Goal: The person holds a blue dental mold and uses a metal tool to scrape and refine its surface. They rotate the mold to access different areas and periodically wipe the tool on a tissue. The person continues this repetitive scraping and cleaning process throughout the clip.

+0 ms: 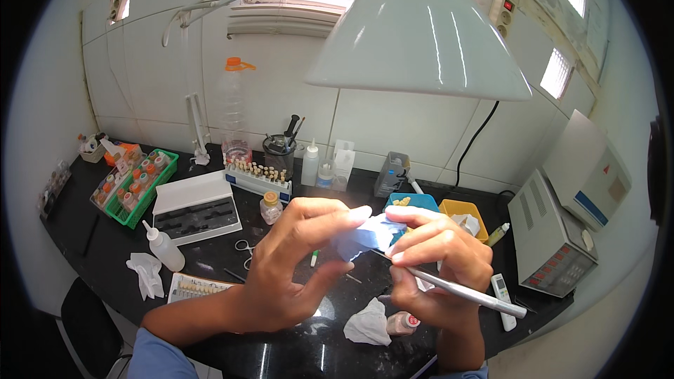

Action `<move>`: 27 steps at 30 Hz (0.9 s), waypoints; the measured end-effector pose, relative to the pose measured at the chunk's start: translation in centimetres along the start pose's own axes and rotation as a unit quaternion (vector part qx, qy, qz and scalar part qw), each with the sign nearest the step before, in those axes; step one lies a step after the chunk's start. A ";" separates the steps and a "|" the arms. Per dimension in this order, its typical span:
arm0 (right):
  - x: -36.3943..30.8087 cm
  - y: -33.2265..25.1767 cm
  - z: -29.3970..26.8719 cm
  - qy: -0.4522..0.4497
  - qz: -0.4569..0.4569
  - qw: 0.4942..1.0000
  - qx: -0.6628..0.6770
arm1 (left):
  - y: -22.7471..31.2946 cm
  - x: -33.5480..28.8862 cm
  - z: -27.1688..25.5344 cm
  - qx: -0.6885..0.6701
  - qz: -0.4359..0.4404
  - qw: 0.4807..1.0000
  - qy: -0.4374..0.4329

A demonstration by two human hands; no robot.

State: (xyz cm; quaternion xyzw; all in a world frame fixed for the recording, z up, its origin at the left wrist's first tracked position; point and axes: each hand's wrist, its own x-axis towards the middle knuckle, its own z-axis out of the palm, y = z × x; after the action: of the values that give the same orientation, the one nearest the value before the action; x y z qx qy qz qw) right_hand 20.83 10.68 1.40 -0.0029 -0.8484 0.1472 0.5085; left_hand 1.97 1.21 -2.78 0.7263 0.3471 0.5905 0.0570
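My left hand (298,260) pinches a pale blue, irregular block-like piece (358,238) between thumb and fingers. Strong light washes out its top, so its kind is hard to make out. My right hand (446,260) grips a slim silver pen-shaped tool (474,295), its back end pointing down to the right. The working tip is hidden behind my fingers. Fingertips of the right hand touch the right side of the blue piece. Both hands are raised above the dark worktop (281,347). Below them lie a crumpled white tissue (368,323) and a small pinkish bottle with a red-and-white cap (402,323).
A large white lamp shade (421,35) hangs over the hands. Left are a green basket of small jars (142,188), an open white case (196,209) and a squeeze bottle (163,247). Behind stand a tooth shade guide (258,177) and blue and yellow trays (463,210); right, a boxy machine (551,231).
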 end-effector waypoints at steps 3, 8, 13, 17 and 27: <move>0.3 -0.9 -0.7 -0.028 -0.008 0.999 -0.028 | -0.5 -0.1 0.2 -0.112 -0.001 0.994 0.017; 0.3 -1.8 -1.0 -0.050 -0.012 0.996 -0.070 | -0.6 0.3 -0.5 -0.090 0.016 0.996 -0.023; 0.3 -1.8 -0.7 -0.060 -0.022 0.995 -0.071 | -0.3 0.0 -0.6 -0.037 0.010 0.999 -0.031; 0.2 -1.6 -0.9 -0.058 -0.012 0.997 -0.046 | -0.1 0.3 -1.0 -0.024 0.011 0.998 -0.053; 0.3 -1.5 -0.7 -0.061 -0.017 0.996 -0.061 | 0.3 1.1 -1.0 0.050 0.051 0.997 -0.027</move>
State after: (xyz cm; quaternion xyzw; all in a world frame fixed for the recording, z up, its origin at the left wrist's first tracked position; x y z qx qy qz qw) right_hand 21.52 9.44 2.35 -0.0106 -0.8852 0.0868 0.4568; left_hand 1.29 1.25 -1.44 0.7608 0.3367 0.5548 -0.0006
